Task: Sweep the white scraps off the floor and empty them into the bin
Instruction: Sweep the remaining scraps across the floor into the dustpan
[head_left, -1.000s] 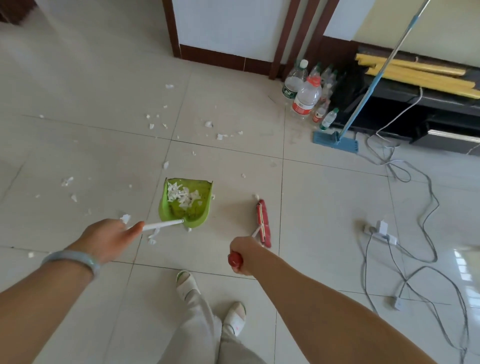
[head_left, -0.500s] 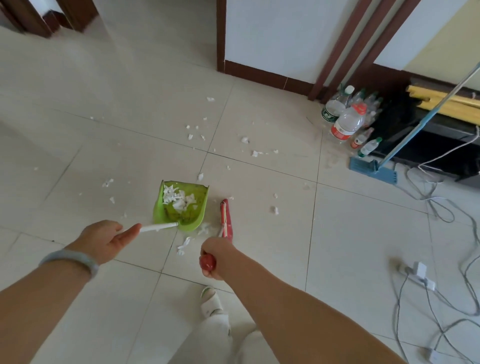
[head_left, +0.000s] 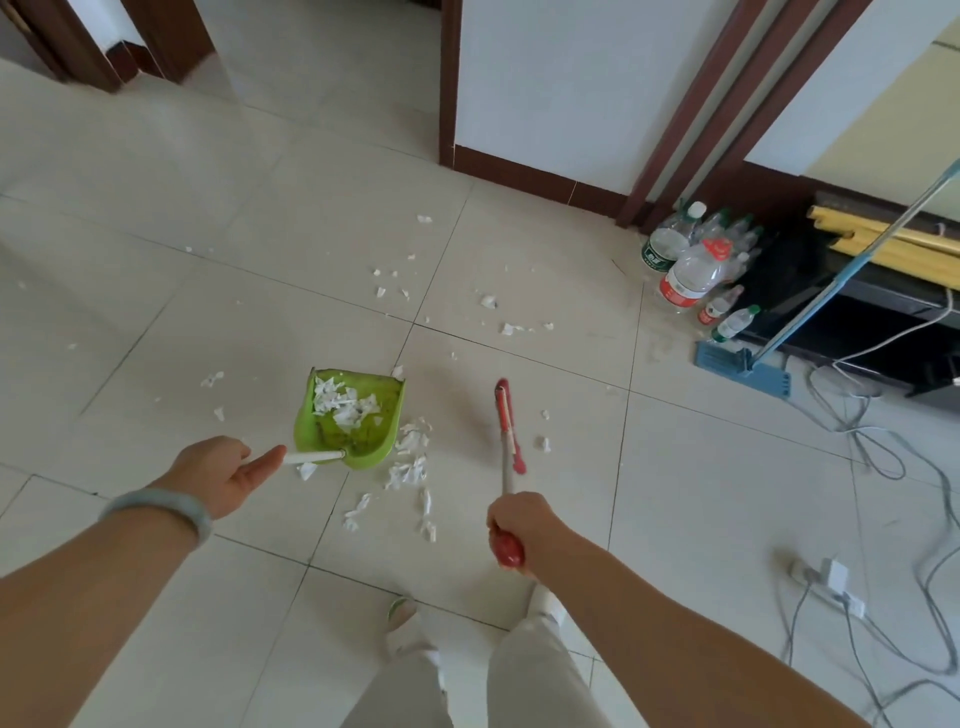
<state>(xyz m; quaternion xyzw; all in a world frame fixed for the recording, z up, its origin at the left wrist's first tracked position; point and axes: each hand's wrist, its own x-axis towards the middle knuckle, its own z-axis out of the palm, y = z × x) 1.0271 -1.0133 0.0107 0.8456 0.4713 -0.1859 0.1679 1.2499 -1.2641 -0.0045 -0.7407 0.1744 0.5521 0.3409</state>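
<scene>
Scraps (head_left: 411, 457) of white paper lie across the tiled floor (head_left: 675, 467). The thickest cluster sits just right of the dustpan (head_left: 349, 418), trailing down towards the person's feet, and more bits are strewn further off near the tile joint (head_left: 488, 301) and out to the left (head_left: 212, 379). A heap of them already lies inside the green dustpan, which rests on the floor with its open mouth pointing away from the person.

Left hand (head_left: 221, 475) grips the dustpan's white handle (head_left: 314, 457), fingers wrapped round its end with the thumb laid along it; a pale bangle (head_left: 156, 506) circles that wrist. Right hand (head_left: 522, 522) is closed round the red grip of the broom (head_left: 508, 426), whose thin shaft runs forward to a narrow red head on the floor, well right of the dustpan and apart from the main cluster. Two small scraps lie just beside the head on its right.

Below the arms, light trousers (head_left: 519, 670) and slippers (head_left: 402, 610) show. At the far right, plastic bottles (head_left: 691, 270) stand bunched by the door frame, and a blue mop (head_left: 743, 364) leans beside them with its flat head on the floor. Grey cables (head_left: 872, 457) snake over the tiles to a power strip (head_left: 826, 579), which seems to carry a white plug, though that corner is soft.
</scene>
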